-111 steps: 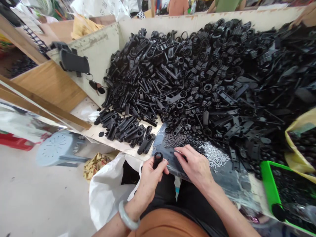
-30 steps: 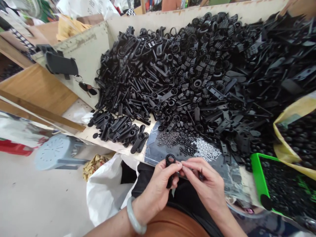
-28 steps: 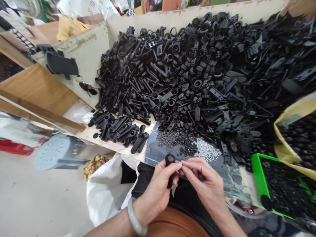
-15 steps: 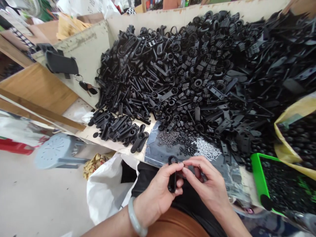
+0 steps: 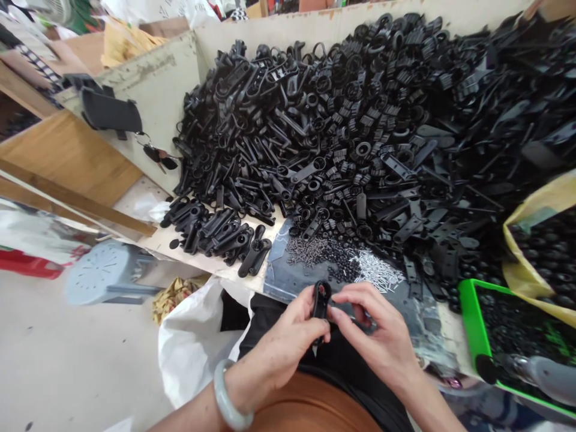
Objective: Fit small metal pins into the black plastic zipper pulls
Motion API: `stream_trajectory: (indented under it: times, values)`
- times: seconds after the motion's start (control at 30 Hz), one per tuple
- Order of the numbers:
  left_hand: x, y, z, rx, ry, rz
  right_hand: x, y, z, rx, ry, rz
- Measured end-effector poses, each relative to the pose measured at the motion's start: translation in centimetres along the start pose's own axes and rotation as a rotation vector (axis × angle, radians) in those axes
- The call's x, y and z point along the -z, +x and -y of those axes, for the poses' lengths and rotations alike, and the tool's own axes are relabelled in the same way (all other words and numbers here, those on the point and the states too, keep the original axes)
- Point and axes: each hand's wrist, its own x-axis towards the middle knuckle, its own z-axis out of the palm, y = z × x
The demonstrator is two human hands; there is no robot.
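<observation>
The left hand (image 5: 290, 337) pinches a black ring-ended part (image 5: 320, 309); the right hand (image 5: 380, 330) (whether its fingers grip anything, we cannot tell) curls just beside it.

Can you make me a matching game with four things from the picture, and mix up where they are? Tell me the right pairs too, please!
Things:
1. black part
2. silver pins
3. blue stool
4. pale bracelet

Places:
A. standing on the floor
B. around the left wrist
C. held in the left hand
D. lying in a heap on the dark sheet

Right pairs: 1-C, 2-D, 3-A, 4-B.
</observation>
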Motion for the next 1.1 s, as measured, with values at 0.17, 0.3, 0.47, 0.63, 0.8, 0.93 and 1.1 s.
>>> stream_trajectory:
  times: [0.17,0.3,0.47,0.63,0.8,0.93,1.1]
  values:
    - [0.3,0.0,0.2,-0.019,0.134,-0.043,-0.5,0.1,-0.3,-0.012,-0.007,0.033]
    - [0.6,0.1,0.2,-0.033,0.175,-0.056,-0.6,0.3,-0.4,-0.084,0.041,0.053]
    - [0.8,0.4,0.2,-0.046,0.131,-0.033,-0.8,0.4,-0.4,-0.189,0.161,0.042]
    - [0.7,0.5,0.2,-0.063,0.078,-0.033,-0.9,0.3,-0.2,-0.156,0.144,0.045]
    - [1.1,0.5,0.1,-0.098,0.146,-0.016,-0.6,0.0,0.1,-0.077,0.032,0.09]
    - [1.8,0.8,0.2,-0.135,0.273,-0.025,-0.3,0.0,0.5,0.026,-0.106,0.145]
    - [2.4,1.3,1.0,-0.167,0.35,-0.009,-0.3,-0.1,0.5,0.114,-0.24,0.129]
